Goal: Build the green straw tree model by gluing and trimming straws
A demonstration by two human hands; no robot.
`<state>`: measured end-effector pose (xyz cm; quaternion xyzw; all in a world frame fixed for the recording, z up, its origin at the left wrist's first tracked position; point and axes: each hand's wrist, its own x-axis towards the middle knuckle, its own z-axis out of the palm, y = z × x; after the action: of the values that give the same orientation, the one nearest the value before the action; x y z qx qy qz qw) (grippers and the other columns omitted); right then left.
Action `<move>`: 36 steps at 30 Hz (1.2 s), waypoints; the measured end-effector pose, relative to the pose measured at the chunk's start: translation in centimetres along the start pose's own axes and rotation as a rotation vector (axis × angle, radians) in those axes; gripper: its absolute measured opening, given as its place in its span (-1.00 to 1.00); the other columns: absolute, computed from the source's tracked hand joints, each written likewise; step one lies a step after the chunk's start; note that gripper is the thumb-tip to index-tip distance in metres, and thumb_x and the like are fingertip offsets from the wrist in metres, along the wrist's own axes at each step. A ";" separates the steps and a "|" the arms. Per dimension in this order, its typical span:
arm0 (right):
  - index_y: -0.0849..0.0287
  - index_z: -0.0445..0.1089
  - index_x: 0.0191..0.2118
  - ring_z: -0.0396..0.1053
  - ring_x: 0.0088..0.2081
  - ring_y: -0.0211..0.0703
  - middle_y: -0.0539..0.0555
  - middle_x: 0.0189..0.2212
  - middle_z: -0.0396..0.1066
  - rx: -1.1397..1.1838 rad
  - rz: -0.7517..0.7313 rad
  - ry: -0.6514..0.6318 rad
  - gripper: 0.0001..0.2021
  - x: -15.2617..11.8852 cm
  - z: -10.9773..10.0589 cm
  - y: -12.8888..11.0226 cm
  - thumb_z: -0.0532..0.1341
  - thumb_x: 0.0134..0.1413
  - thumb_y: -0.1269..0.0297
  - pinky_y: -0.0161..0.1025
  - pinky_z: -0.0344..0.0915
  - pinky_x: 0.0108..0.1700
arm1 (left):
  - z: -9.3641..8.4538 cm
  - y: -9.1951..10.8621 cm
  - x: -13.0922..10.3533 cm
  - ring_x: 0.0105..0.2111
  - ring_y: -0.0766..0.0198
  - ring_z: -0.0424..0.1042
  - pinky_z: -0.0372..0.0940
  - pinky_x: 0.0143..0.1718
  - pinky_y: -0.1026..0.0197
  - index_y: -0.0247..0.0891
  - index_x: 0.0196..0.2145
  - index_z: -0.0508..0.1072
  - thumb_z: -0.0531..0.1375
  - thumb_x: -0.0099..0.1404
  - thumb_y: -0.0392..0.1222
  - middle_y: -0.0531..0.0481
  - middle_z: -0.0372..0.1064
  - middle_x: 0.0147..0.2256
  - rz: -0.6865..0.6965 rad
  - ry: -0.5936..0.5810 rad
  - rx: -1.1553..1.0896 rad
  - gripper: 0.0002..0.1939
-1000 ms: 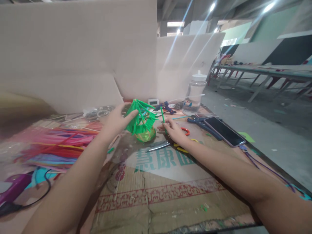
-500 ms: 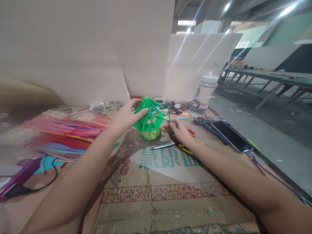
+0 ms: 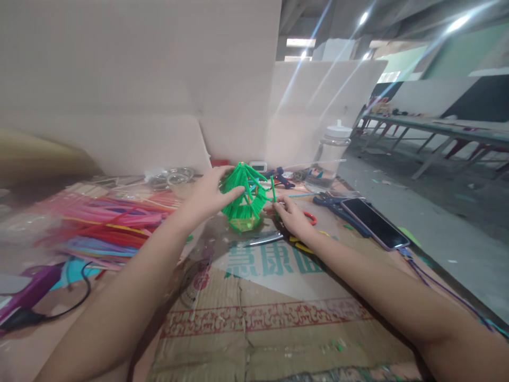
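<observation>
A small green hut-shaped model (image 3: 242,199) with a pointed roof of fuzzy green stems stands in the middle, on a yellow-green round base. My left hand (image 3: 214,193) wraps round its left side, the thumb across the front of the roof. Just right of the roof, my right hand (image 3: 289,215) pinches a short green pipe cleaner (image 3: 273,188), which points upward close to the roof's edge. Below the hands lies a shiny metal blade (image 3: 264,239). A red-orange handle loop (image 3: 310,218) shows behind my right hand; whether it joins the blade is hidden.
Bundles of pink, red and blue pipe cleaners (image 3: 115,217) lie at left, near a purple tool (image 3: 35,289) with a black cord. A phone (image 3: 376,223), dark blue pliers (image 3: 338,207) and a clear bottle (image 3: 328,159) are at right. Printed cardboard (image 3: 278,345) covers the table front.
The view has shifted slightly. My right hand has brought the short green pipe cleaner a little nearer the roof's right edge. My left hand keeps its hold on the model.
</observation>
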<state>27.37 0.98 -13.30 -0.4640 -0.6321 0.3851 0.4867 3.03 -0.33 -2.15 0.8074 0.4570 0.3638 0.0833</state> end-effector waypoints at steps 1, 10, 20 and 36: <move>0.08 0.18 -0.24 0.57 -0.21 -0.10 0.10 -0.25 0.59 0.003 -0.002 0.000 -0.83 0.1 0.0 0.2 0.09 0.24 0.11 -0.09 0.45 -0.14 | 0.0 -0.1 0.0 0.14 0.03 0.33 0.19 0.18 -0.01 -0.28 0.15 0.33 0.19 0.26 0.07 -0.18 0.35 0.13 0.001 0.000 0.000 -0.43; 0.08 0.19 -0.24 0.56 -0.20 -0.13 0.08 -0.26 0.59 -0.009 -0.013 -0.002 -0.87 0.2 0.0 0.4 0.08 0.26 0.15 -0.08 0.43 -0.09 | 0.2 -0.3 0.1 0.12 0.01 0.35 0.25 0.13 -0.01 -0.29 0.13 0.35 0.10 0.32 0.16 -0.21 0.37 0.12 -0.020 0.012 -0.048 -0.42; 0.07 0.19 -0.25 0.55 -0.19 -0.12 0.05 -0.31 0.58 -0.023 -0.015 -0.013 -0.89 0.0 0.0 -0.3 0.08 0.25 0.18 -0.11 0.44 -0.13 | -1.7 -0.6 0.2 -0.23 0.14 0.43 0.29 -0.13 0.13 -0.19 -0.26 0.41 0.01 0.39 -0.02 -0.01 0.45 -0.32 -0.098 0.326 0.039 -0.74; 0.05 0.17 -0.28 0.41 -0.43 -0.20 -0.08 -0.47 0.43 0.019 -0.052 -0.297 -0.80 -1.9 0.7 -1.8 0.11 0.23 0.06 -0.22 0.36 -0.28 | -0.4 -3.8 1.0 -0.02 0.04 0.47 0.33 0.06 0.02 -0.23 0.07 0.48 0.11 0.31 0.07 -0.12 0.50 0.00 -0.161 0.109 -0.106 -0.52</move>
<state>26.46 -1.33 -12.24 -0.3806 -0.7053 0.4428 0.4020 0.49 2.51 -3.12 0.7414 0.5044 0.4232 0.1299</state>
